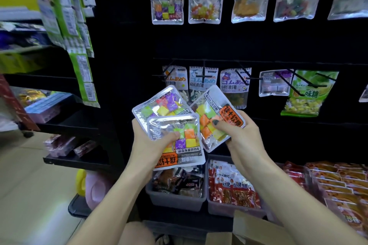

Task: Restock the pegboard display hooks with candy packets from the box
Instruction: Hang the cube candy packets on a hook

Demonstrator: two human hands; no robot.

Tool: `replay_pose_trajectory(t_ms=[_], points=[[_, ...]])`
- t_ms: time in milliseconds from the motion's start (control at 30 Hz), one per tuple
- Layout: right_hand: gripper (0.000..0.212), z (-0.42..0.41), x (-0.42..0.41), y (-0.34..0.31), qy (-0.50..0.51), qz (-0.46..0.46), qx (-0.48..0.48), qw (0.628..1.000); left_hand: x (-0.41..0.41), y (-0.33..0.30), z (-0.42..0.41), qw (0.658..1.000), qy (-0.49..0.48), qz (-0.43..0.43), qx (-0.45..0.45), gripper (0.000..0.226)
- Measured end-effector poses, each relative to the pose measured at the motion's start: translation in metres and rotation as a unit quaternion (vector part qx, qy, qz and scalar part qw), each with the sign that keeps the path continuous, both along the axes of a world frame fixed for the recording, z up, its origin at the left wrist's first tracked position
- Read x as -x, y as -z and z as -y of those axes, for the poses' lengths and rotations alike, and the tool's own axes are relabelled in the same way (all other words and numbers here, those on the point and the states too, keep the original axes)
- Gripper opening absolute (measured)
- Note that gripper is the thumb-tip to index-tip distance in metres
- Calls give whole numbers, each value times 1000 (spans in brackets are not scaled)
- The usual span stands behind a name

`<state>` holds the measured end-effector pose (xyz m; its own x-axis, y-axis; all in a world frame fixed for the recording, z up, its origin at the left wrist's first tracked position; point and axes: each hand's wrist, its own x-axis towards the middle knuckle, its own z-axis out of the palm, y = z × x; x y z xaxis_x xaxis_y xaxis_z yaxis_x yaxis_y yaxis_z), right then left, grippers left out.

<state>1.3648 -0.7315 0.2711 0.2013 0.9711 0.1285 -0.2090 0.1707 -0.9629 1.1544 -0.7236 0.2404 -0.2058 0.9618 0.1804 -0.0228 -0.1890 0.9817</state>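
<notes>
Hanging at twelve o'clock, the black pegboard carried candy packets. Left hand pinched two cube-candy packets; right hand pinched another packet at three o'clock, above a cardboard box.

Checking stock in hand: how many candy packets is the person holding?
3. Two in the left hand: front packet overlapping a rear packet. One packet in the right hand. More may hide behind.
</notes>
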Motion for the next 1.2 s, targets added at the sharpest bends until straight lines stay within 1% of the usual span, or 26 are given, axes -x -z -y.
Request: replay_pose_trajectory(t_ms=[67, 100, 267, 333, 433, 567, 733, 867, 1067, 1133, 1200], points=[[37, -3, 5, -5, -31, -29, -3, 999, 2, -8, -2, 1000, -3, -5, -14, 72], [37, -4, 8, -8, -39, -26, -7, 999, 3, -12, -4, 1000, -5, -13, -23, 72], [19, -21, 11, -38, -32, 46, -43, 997, 15, -43, -11, 998, -10, -40, -52, 71], [21, -33, 8, -60, -31, 68, -70, 995, 21, -56, -13, 997, -21, -47, -66, 71], [26, -54, 9, -96, -49, 102, -114, 987, 29, -76, -21, 995, -31, -33, -88, 70], [20, -90, 17, -145, -35, 140, -147, 979, 38, -99, -35, 993, -31, -46, -103, 71], [22, -136, 45, -200, -99, 143, -190, 966, 49, -120, -55, 993, -38, -36, -101, 71], [28, -173, 75, -227, -106, 121, -193, 968, 56, -131, -68, 993, -39, -44, -103, 71], [23, -204, 106, -240, -109, 81, -184, 973, 64, -141, -81, 994, -33, -45, -96, 70], [23, -210, 112, -240, -105, 81, -185, 974, 66, -140, -83, 994, -30, -48, -95, 70], [27, -213, 115, -239, -102, 89, -186, 973, 67, -138, -85, 994, -31, -57, -92, 71]])
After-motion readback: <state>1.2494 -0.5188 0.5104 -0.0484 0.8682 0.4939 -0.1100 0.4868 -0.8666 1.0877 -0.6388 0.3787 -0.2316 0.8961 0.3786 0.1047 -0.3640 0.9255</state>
